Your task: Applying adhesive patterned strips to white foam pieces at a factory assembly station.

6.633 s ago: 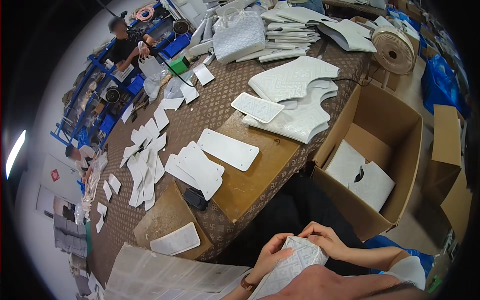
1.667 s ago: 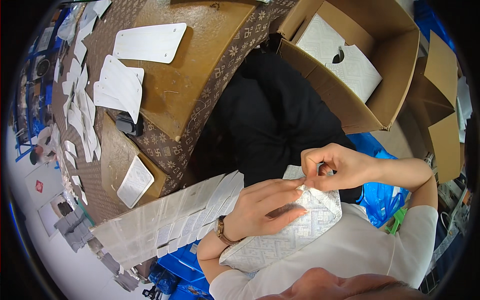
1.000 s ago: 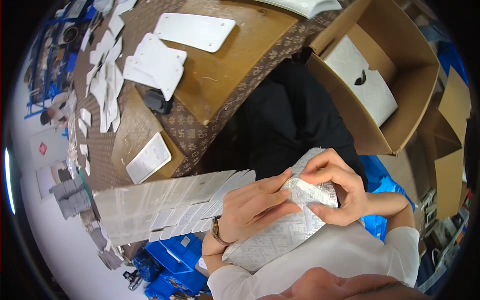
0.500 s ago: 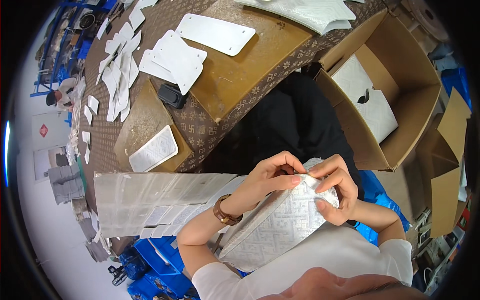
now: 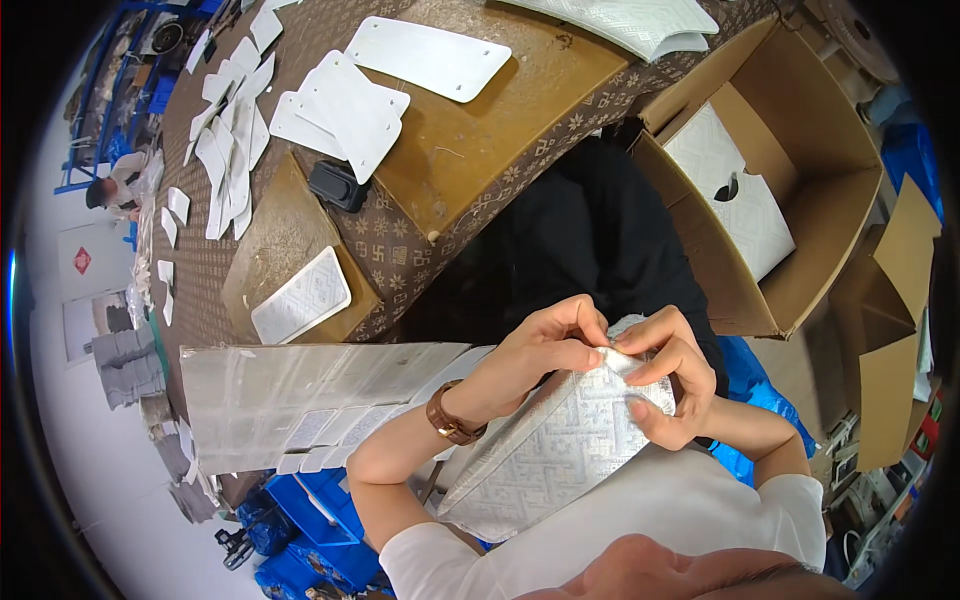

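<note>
A silver-white piece covered in a woven geometric pattern (image 5: 550, 450) rests slanted across my lap and against my white shirt; its exact kind I cannot make out. My left hand (image 5: 540, 355), with a brown-strapped watch (image 5: 452, 414) on the wrist, is closed, thumb and fingers pinching the piece's upper edge. Right beside it, my right hand (image 5: 668, 372) grips the same edge near the corner, fingers bent over the front. The fingertips of both hands nearly meet there. Whatever small thing may lie between them is hidden.
An open cardboard box (image 5: 810, 190) with a patterned panel (image 5: 735, 190) inside stands at the right. White panels with holes (image 5: 430, 58) lie on the brown patterned tablecloth (image 5: 400, 260). A black object (image 5: 338, 186) sits among them. Left of my arm is a partitioned tray (image 5: 280, 400).
Both hands keep their pinch at the same edge, with the fingertips shifting only slightly. The table and its panels appear a little farther left as the view shifts.
</note>
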`<state>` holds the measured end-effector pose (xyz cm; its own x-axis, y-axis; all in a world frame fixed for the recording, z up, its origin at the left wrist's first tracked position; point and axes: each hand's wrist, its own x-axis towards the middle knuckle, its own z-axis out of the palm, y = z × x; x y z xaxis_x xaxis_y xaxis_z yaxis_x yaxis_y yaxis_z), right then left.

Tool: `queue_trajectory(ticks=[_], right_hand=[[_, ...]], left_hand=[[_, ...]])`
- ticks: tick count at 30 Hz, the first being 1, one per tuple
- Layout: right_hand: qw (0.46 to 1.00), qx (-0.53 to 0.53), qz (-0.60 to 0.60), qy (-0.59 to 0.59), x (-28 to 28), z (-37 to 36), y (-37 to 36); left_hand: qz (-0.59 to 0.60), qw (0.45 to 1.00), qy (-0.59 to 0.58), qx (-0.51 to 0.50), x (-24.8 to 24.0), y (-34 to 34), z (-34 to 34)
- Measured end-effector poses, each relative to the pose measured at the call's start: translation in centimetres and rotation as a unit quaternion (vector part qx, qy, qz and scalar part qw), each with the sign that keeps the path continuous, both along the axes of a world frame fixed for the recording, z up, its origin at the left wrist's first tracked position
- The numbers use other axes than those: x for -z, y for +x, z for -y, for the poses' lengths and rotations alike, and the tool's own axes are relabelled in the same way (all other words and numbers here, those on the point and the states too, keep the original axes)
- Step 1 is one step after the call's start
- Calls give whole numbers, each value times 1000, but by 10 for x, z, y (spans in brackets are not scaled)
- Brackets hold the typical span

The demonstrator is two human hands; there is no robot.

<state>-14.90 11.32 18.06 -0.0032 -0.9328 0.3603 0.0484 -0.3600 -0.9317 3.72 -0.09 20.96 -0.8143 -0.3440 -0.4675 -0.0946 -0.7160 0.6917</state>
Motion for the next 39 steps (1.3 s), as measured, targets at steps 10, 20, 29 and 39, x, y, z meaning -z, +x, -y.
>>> queue_trajectory(ticks=[10, 20, 29, 39], right_hand=[[1000, 6, 1, 25, 7, -7, 0], [1000, 9, 3, 24, 10, -17, -1], [999, 1, 8, 31, 12, -13, 1], [999, 11, 9, 32, 12, -18, -1]], left_hand=[[-8, 999, 31, 0, 13, 5, -4], [-11, 998, 57, 11, 19, -2, -9], [-2, 1000, -23, 5, 24, -5, -15], [-57, 997, 48, -9, 30, 13, -21]])
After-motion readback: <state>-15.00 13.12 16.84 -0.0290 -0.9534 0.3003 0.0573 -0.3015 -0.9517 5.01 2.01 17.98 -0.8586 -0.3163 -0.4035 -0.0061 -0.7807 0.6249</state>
